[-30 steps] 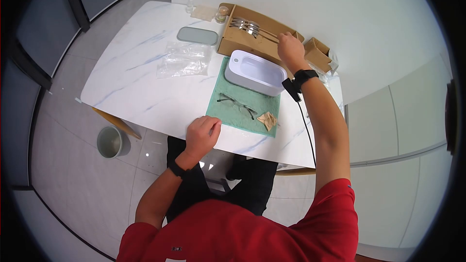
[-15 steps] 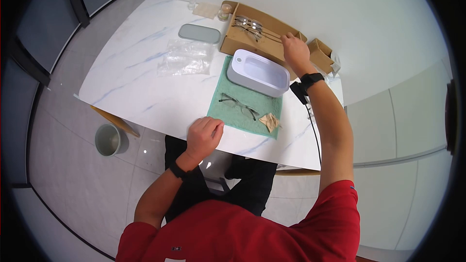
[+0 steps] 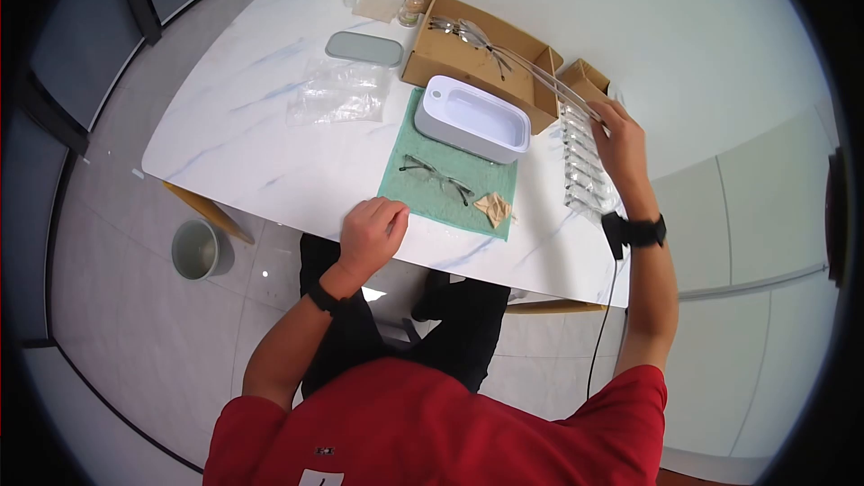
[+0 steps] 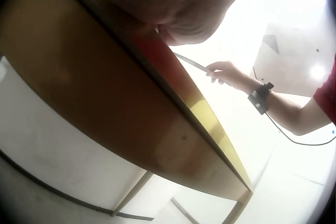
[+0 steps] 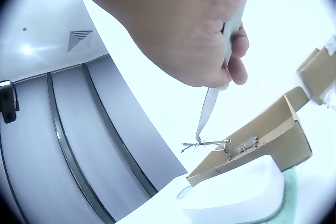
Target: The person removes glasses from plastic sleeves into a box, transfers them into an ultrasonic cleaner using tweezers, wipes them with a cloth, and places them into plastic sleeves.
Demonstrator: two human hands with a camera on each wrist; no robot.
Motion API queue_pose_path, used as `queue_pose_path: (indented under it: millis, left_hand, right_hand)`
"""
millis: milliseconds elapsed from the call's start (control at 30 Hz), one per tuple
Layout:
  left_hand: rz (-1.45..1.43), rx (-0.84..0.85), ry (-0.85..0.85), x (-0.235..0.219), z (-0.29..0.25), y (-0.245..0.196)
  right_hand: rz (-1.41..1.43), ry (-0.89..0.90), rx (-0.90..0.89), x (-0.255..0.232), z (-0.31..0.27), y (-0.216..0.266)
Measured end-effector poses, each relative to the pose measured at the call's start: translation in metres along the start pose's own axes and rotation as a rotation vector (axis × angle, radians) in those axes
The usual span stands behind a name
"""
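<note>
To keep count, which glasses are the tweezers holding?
The glasses hanging from the tweezers, above the cardboard box; another pair lies on the green cloth, the rest inside the box.

No text can be read for certain. The red shirt (image 3: 432,414) bears a small emblem (image 3: 325,451) on its chest, too tiny to make out, and below it a white patch (image 3: 321,478) with a dark stroke, cut off by the frame's edge.

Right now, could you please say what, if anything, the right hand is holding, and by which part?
The right hand holds tweezers near the end opposite the eyeglasses at their tips.
</note>
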State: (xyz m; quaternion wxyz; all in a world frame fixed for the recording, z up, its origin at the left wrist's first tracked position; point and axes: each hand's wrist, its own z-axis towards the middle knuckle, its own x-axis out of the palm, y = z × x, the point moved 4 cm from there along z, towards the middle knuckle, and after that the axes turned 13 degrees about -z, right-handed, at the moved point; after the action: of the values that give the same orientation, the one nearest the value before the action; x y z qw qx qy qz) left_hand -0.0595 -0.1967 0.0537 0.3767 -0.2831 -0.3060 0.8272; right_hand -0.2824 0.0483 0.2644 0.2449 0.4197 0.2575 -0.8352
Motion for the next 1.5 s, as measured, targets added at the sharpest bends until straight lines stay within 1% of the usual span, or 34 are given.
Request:
queue_pose_path:
  millis: [67,133,167,233,267,333,367,433,533,667,767,800,867,933,1000,1133,1167,1200,1267,1300,1333,1367,1400,1467,1500]
  left_hand:
    - [0.000,0.011,0.003,0.001,0.000,0.000]
    - [0.011,0.016,0.004,0.001,0.001,-0.001]
    - [0.009,0.018,0.008,0.001,0.001,-0.002]
    - [0.007,0.004,0.007,0.001,0.001,-0.002]
    - [0.007,0.009,0.011,0.001,0.000,-0.002]
    - [-0.001,-0.007,0.005,0.002,-0.001,0.001]
    - [0.000,0.000,0.010,0.002,-0.001,0.001]
    - [0.003,-0.010,0.002,0.002,-0.001,0.002]
    - [-0.008,-0.030,-0.006,0.002,-0.002,0.003]
    - [-0.015,-0.041,-0.013,0.002,-0.002,0.003]
    - [-0.021,-0.036,-0.008,0.004,-0.002,0.002]
    - [-0.008,-0.031,-0.006,0.003,-0.001,0.000]
    - [-0.003,-0.019,0.004,0.004,-0.001,0.000]
    - [0.005,-0.016,0.001,0.004,-0.001,0.000]
    - [0.008,-0.018,0.009,0.003,0.000,-0.003]
    - [-0.008,-0.029,0.014,0.004,0.000,-0.002]
    - [0.002,-0.021,0.020,0.004,0.001,-0.002]
    - [-0.034,-0.044,0.008,0.005,0.001,-0.002]
    - [-0.051,-0.060,0.005,0.003,0.002,-0.001]
    - [-0.072,-0.108,0.014,0.003,0.004,0.001]
    - [-0.094,-0.156,0.022,0.002,0.007,0.004]
    - [-0.087,-0.237,0.113,-0.001,0.013,0.000]
    - [-0.073,-0.231,0.117,-0.006,0.024,-0.004]
    - [0.078,0.011,0.245,-0.005,0.054,-0.011]
    - [0.088,0.011,0.248,-0.004,0.067,-0.007]
  right_hand:
    - [0.006,0.033,0.010,-0.020,-0.019,-0.002]
    - [0.014,0.141,-0.011,-0.028,-0.034,-0.004]
    - [0.013,0.141,-0.007,-0.030,-0.039,-0.004]
    - [0.011,0.168,-0.070,-0.033,-0.046,0.000]
    - [0.010,0.165,-0.065,-0.033,-0.047,-0.001]
    - [-0.030,0.202,-0.127,-0.024,-0.049,0.000]
    - [-0.030,0.197,-0.120,-0.019,-0.048,0.000]
    - [-0.067,0.262,-0.182,-0.007,-0.046,0.004]
    - [-0.086,0.274,-0.174,0.002,-0.044,0.012]
    - [-0.108,0.230,-0.193,-0.009,-0.046,0.010]
    - [0.143,0.180,0.045,-0.041,-0.050,0.003]
    - [0.138,0.184,0.057,-0.040,-0.055,-0.002]
    - [0.232,-0.073,0.258,-0.036,-0.070,-0.026]
    - [0.303,-0.146,0.471,-0.003,-0.098,-0.047]
    - [0.239,-0.217,0.477,0.029,-0.122,-0.046]
    - [0.093,0.009,0.722,0.092,-0.159,-0.029]
    - [0.071,0.040,0.746,0.103,-0.164,-0.023]
    - [0.086,0.035,0.753,0.115,-0.167,-0.020]
    - [0.016,0.086,0.752,0.132,-0.168,-0.007]
    - [-0.003,0.118,0.753,0.136,-0.168,-0.001]
    - [0.014,0.112,0.760,0.138,-0.167,0.003]
    - [0.003,0.120,0.757,0.137,-0.165,0.008]
    - [-0.010,0.129,0.753,0.137,-0.165,0.011]
    - [0.046,0.122,0.743,0.138,-0.167,0.014]
    - [0.088,0.115,0.727,0.140,-0.169,0.014]
